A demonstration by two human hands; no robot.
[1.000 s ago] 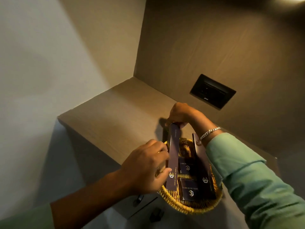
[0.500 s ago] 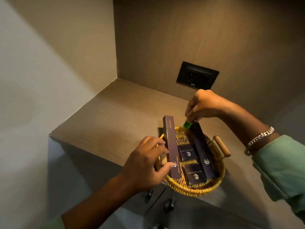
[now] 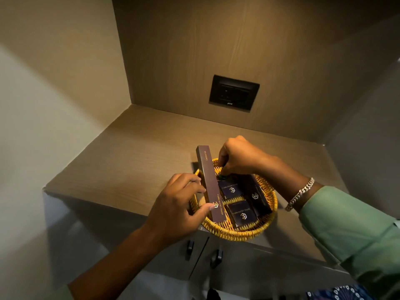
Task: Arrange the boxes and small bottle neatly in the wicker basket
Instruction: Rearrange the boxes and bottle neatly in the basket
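- I see a wood-grain worktop (image 3: 134, 156) in a corner niche, black socket plate (image 3: 233, 93) behind
- Wicker basket (image 3: 236, 232) sits at its front edge, boxes inside
- My left hand (image 3: 177, 204) pinches the long box (image 3: 208, 182)
- My right hand (image 3: 238, 156) curls closed over a small green-capped bottle (image 3: 222, 176) at the basket's far side
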